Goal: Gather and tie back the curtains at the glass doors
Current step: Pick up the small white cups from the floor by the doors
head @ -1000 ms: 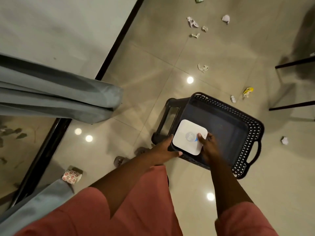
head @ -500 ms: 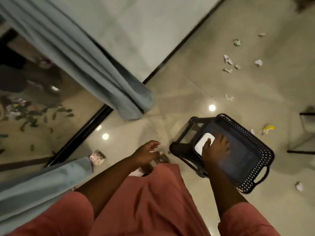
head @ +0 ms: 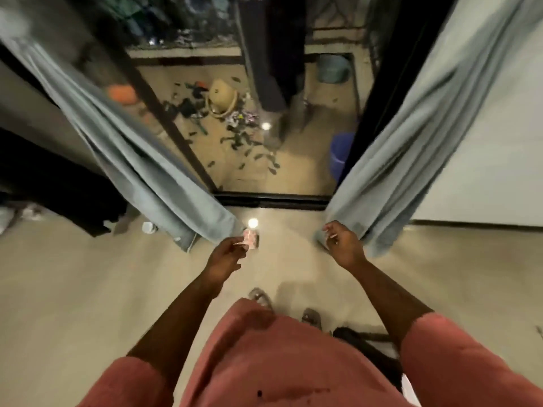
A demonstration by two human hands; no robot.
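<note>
Before the glass doors (head: 264, 127), a person in a pink top stands on a pale tiled floor (head: 73, 289). Left curtain (head: 141, 160) hangs gathered, its hem near the left hand (head: 226, 255). Right curtain (head: 411, 148) hangs likewise, its lower edge just behind the right hand (head: 343, 245). Both hands reach forward, fingers loosely curled, holding nothing; frame is blurred. Small pink patterned object (head: 249, 239) lies on the floor just past the left fingertips. Contact cannot be told.
</note>
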